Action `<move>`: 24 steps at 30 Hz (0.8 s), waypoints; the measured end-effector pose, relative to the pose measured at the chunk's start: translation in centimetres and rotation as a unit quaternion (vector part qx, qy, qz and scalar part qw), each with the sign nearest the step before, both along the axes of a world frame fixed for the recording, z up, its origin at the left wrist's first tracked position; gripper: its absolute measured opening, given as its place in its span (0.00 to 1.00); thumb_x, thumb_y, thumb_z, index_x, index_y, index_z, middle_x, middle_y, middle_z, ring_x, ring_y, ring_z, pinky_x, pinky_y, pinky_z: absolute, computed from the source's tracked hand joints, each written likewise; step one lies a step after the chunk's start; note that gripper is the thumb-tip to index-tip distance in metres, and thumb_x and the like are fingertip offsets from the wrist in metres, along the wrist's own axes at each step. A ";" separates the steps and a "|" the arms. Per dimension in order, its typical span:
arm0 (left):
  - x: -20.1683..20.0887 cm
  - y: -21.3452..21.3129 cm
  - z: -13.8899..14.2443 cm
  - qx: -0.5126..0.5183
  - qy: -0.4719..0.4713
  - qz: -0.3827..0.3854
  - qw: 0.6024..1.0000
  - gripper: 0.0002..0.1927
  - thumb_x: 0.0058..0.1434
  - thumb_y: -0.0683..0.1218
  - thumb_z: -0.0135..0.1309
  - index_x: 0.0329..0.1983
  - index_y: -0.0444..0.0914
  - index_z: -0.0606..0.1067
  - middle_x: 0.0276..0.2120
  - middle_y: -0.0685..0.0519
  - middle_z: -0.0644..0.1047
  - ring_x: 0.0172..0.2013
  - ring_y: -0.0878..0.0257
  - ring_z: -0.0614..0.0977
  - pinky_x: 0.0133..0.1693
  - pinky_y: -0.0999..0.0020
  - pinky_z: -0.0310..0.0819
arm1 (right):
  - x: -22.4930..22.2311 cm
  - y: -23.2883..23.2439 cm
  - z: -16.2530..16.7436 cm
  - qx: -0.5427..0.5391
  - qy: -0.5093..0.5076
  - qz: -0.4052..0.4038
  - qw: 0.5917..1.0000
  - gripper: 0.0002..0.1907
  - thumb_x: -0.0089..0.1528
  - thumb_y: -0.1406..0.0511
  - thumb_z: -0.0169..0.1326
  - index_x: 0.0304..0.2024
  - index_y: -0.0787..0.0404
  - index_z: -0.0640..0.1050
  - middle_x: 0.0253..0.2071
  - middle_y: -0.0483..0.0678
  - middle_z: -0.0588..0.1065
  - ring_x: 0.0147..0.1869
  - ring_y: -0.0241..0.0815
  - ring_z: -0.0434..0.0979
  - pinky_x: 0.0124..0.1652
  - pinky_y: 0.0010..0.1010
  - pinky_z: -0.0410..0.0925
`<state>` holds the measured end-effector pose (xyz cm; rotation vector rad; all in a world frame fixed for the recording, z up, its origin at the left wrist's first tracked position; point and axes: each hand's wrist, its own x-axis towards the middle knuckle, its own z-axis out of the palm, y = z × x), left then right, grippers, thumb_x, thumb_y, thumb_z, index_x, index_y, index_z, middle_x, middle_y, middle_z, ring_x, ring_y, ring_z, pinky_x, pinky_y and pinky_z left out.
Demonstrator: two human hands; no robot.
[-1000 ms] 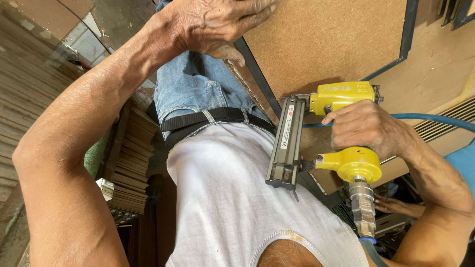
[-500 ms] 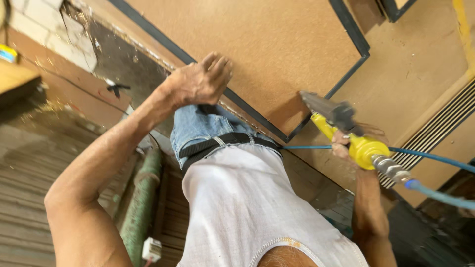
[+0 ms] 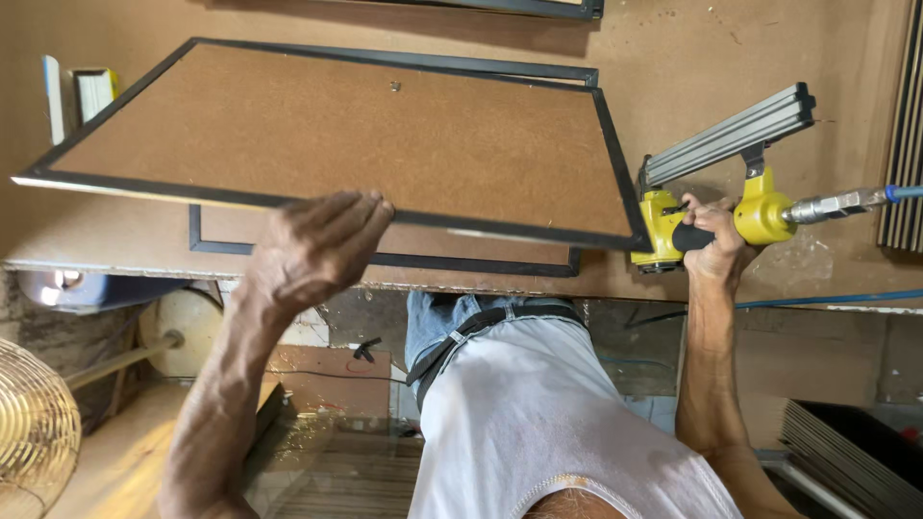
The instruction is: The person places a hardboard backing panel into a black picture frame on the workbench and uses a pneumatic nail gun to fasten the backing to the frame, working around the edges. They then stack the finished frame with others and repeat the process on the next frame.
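Note:
My left hand (image 3: 312,248) grips the near edge of a black-framed brown board (image 3: 365,135) and holds it tilted up off the workbench (image 3: 115,245). My right hand (image 3: 713,240) is wrapped around the handle of a yellow pneumatic nail gun (image 3: 716,183), whose nose sits against the frame's near right corner. The gun's grey magazine points up and right, and a blue air hose (image 3: 899,192) runs off its rear end. A second black frame (image 3: 385,259) lies flat on the bench beneath the lifted one.
Another framed board (image 3: 481,5) lies at the bench's far edge. A stack of dark strips (image 3: 904,125) stands at the right. Below the bench are a wire fan (image 3: 34,428) at the left and stacked dark panels (image 3: 846,452) at the right.
The view swung from my torso and the floor up onto the bench. My left hand took hold of the frame's edge, and my right hand brought the nail gun to its corner.

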<state>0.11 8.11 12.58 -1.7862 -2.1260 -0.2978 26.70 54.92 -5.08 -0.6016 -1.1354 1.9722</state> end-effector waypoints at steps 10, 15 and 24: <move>-19.9 10.0 8.4 -0.003 -0.016 -0.047 0.999 0.16 0.69 0.57 0.58 0.44 0.39 0.82 0.25 0.53 0.78 0.25 0.63 0.75 0.28 0.63 0.69 | -2.3 -5.4 1.2 0.040 -0.078 -0.070 0.994 0.20 0.57 0.78 0.60 0.49 0.67 0.68 0.32 0.50 0.71 0.32 0.45 0.78 0.45 0.41 0.79; -24.2 11.1 7.6 0.014 0.155 0.043 0.987 0.22 0.53 0.62 0.69 0.35 0.41 0.79 0.23 0.58 0.77 0.31 0.61 0.79 0.31 0.57 0.70 | -4.1 -8.0 2.2 0.072 -0.085 -0.129 0.985 0.22 0.56 0.80 0.60 0.49 0.65 0.68 0.34 0.45 0.71 0.33 0.40 0.78 0.39 0.34 0.78; -29.6 12.1 8.9 0.037 0.136 -0.012 0.990 0.12 0.52 0.52 0.71 0.32 0.47 0.78 0.17 0.56 0.71 0.19 0.62 0.72 0.25 0.60 0.64 | -6.7 -11.6 3.7 0.184 -0.117 -0.191 0.957 0.09 0.63 0.79 0.59 0.40 0.70 0.71 0.33 0.53 0.76 0.33 0.40 0.78 0.38 0.31 0.77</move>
